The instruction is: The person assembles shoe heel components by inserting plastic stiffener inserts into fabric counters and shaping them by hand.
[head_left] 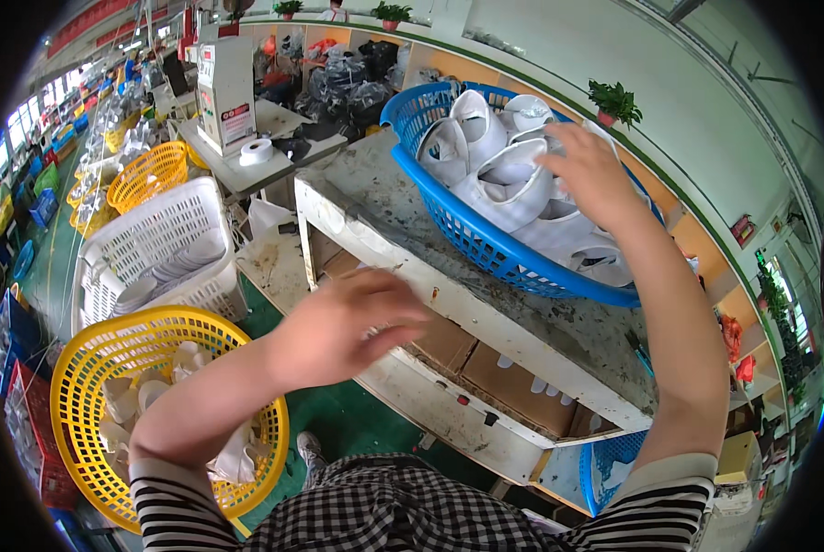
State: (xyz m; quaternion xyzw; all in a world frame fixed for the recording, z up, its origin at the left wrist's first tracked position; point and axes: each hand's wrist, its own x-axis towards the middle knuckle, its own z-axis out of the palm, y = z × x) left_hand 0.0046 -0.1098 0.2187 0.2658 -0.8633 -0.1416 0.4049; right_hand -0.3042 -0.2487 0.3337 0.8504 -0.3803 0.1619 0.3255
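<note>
A blue plastic basket (472, 241) full of white shoe uppers (507, 189) rests on the worn workbench (375, 198). My right hand (600, 175) is over the basket, its fingers apart and close to the shoe uppers; whether they touch one cannot be told. Lower and to the left, my left hand (352, 322) hangs in front of the bench edge, slightly blurred. Its fingers are loosely bent, with a gap to the thumb and nothing visible between them. Below my left forearm, a yellow round basket (72, 405) holds several more white pieces (237, 460).
A white crate (154, 207) with stacked pale pieces stands behind the yellow basket. At the bench's far left end is an upright machine (226, 97) with a white tape roll (256, 152) beside it. Cardboard (509, 382) lies on the shelf under the benchtop. Another blue basket (605, 469) sits low on the right.
</note>
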